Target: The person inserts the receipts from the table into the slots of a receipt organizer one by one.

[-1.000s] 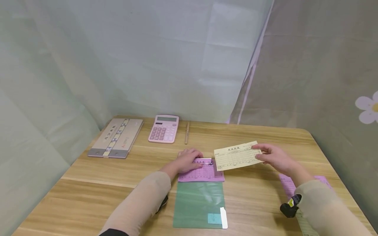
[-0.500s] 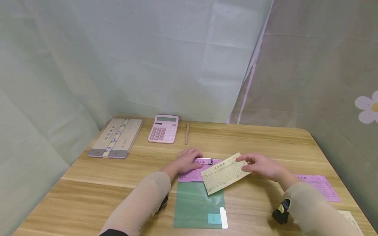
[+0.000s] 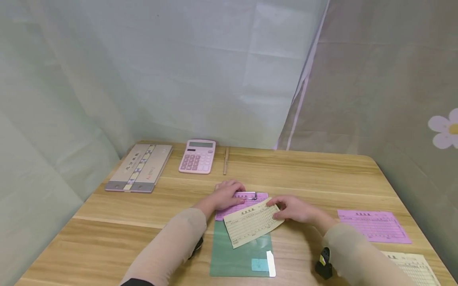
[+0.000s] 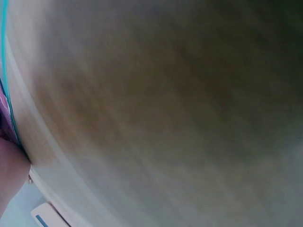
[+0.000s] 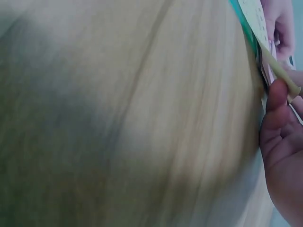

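My left hand (image 3: 227,194) holds the top left of a small green clipboard (image 3: 239,254), its thumb lying by the metal clip (image 3: 250,195). A purple printed form (image 3: 223,214) lies on the board's upper half, partly under that hand. My right hand (image 3: 295,208) pinches the right end of a yellow printed slip (image 3: 250,223) between thumb and fingers. The slip is tilted and overlaps both the purple form and the green board. In the right wrist view the slip (image 5: 279,71) shows edge-on at the thumb. The left wrist view shows mostly blurred table and little of the hand.
Another purple form (image 3: 375,226) lies at the right, with a yellow slip (image 3: 415,266) nearer the front, partly behind the right sleeve. Toward the back are a pink calculator (image 3: 197,157), a pen (image 3: 226,161) and a flat grey-beige folder (image 3: 139,169).
My right hand has carried the yellow slip left and nearer, from beside the clipboard to over it. The purple form and yellow slip at the right are now more uncovered. My left hand stays put.
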A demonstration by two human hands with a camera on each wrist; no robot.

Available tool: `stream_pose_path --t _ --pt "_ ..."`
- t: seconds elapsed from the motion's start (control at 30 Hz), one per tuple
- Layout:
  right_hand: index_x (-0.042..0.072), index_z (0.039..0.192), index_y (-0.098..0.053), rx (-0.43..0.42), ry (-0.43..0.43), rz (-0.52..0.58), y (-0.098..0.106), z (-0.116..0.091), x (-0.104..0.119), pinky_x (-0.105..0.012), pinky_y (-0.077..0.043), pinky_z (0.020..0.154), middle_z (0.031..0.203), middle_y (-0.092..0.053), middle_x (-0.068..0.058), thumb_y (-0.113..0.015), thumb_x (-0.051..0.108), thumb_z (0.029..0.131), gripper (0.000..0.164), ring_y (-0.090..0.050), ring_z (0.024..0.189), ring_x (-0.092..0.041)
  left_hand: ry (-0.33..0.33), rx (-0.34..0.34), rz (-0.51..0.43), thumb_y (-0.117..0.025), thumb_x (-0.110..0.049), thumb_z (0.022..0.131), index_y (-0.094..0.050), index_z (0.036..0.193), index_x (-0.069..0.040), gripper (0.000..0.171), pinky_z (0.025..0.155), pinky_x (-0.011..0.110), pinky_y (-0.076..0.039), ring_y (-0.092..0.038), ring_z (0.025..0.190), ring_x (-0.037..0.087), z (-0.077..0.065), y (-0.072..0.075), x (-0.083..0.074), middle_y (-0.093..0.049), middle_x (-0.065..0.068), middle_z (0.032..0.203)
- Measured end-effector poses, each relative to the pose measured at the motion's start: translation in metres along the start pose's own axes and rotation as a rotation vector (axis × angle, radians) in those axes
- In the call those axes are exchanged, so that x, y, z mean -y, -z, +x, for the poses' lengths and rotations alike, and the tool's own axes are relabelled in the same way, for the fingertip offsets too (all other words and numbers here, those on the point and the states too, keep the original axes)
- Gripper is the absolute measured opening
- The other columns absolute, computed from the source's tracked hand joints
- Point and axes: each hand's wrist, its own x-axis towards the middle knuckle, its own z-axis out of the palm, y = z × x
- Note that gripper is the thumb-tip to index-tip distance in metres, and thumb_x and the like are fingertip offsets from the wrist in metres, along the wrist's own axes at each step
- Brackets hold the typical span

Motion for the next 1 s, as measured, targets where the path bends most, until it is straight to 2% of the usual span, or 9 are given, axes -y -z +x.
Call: stream_pose_path --t 0.1,0.33,0.47,0.6,0.8,1.0 --pt "0.009 0.116 -0.062 -0.022 -0.011 -0.031 -0.004 0.003 0.004 -0.037 -0.039 0.091 0.117 -0.06 -0.006 -0.07 0.015 0.082 0.035 -0.052 0.102 -0.02 -0.002 -0.003 -0.001 -0.063 -0.042 0.087 -0.055 0.117 -0.024 0.036 0.098 0.044 -0.025 -0.04 0.117 0.022 0.001 -0.002 0.002 -0.05 -0.002 0.125" --pt "0.009 0.114 -0.063 -0.071 0.0 -0.198 -0.014 0.007 0.012 -0.049 -0.035 0.098 0.12 -0.058 -0.009 -0.07 0.02 0.083 0.033 -0.05 0.113 -0.028 -0.003 -0.018 -0.005 -0.062 -0.043 0.087 -0.056 0.116 -0.024 0.036 0.096 0.044 -0.026 -0.041 0.113 0.02 0.002 -0.003 0.003 -0.05 -0.002 0.124" --pt "0.009 0.115 -0.063 -0.099 0.008 -0.265 -0.022 0.012 0.013 -0.049 -0.035 0.098 0.121 -0.056 -0.014 -0.07 0.021 0.083 0.035 -0.05 0.114 -0.03 0.009 -0.012 -0.015 -0.062 -0.043 0.087 -0.056 0.115 -0.024 0.035 0.096 0.043 -0.026 -0.041 0.111 0.019 0.001 -0.001 0.001 -0.05 -0.003 0.123" --pt "0.01 0.114 -0.064 -0.143 0.004 -0.284 -0.028 0.014 0.012 -0.048 -0.039 0.094 0.119 -0.055 -0.016 -0.071 0.021 0.081 0.036 -0.052 0.108 -0.029 0.018 -0.012 -0.015 -0.061 -0.043 0.087 -0.056 0.114 -0.025 0.033 0.094 0.044 -0.026 -0.041 0.11 0.019 0.0 -0.001 -0.001 -0.05 -0.003 0.121" --pt "0.017 0.114 -0.064 -0.222 -0.049 -0.347 -0.036 0.016 0.011 -0.046 -0.043 0.088 0.118 -0.056 -0.012 -0.072 0.029 0.08 0.037 -0.055 0.103 -0.025 0.03 -0.039 0.012 -0.061 -0.041 0.087 -0.056 0.113 -0.025 0.031 0.092 0.044 -0.026 -0.041 0.108 0.02 0.002 -0.004 -0.003 -0.051 -0.003 0.12" --pt "0.022 0.117 -0.062 -0.262 -0.099 -0.401 -0.039 0.016 0.012 -0.049 -0.044 0.084 0.12 -0.055 -0.011 -0.072 0.039 0.079 0.043 -0.057 0.101 -0.028 0.036 -0.062 0.065 -0.062 -0.042 0.086 -0.057 0.113 -0.025 0.032 0.089 0.042 -0.026 -0.042 0.107 0.018 0.004 -0.006 -0.007 -0.052 -0.005 0.12"
